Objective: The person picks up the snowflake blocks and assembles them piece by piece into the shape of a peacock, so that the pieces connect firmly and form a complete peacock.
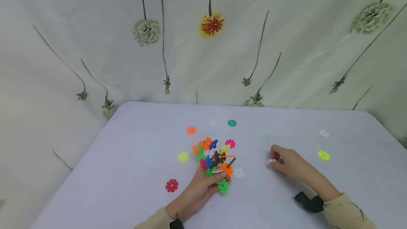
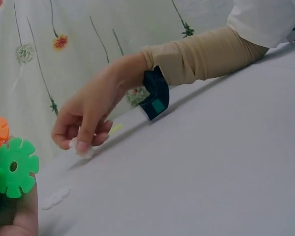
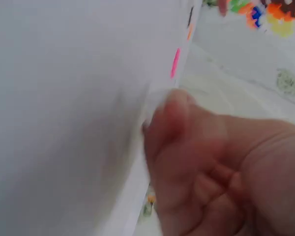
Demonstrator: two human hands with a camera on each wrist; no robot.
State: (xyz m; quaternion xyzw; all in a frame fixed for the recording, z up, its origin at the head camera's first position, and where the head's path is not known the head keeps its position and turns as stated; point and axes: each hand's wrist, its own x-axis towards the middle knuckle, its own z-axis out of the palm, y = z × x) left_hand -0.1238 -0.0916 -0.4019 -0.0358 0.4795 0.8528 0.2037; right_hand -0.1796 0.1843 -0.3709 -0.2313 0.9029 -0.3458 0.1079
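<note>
Between our right fingers (image 1: 276, 162) a white disc (image 1: 271, 160) is pinched at the table (image 1: 133, 172); our left hand (image 1: 203, 186) grips the cluster (image 1: 213, 156). Lift the disc level, keeping its slots clear.

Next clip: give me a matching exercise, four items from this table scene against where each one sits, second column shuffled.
Column one:
1. left hand
2. right hand
3. red disc
4. teal disc

Column two:
A. lies alone near the far edge of the table
B. pinches a white disc
C. grips the colourful cluster
D. lies flat just left of the left hand

Pairs: 1-C, 2-B, 3-D, 4-A
</note>
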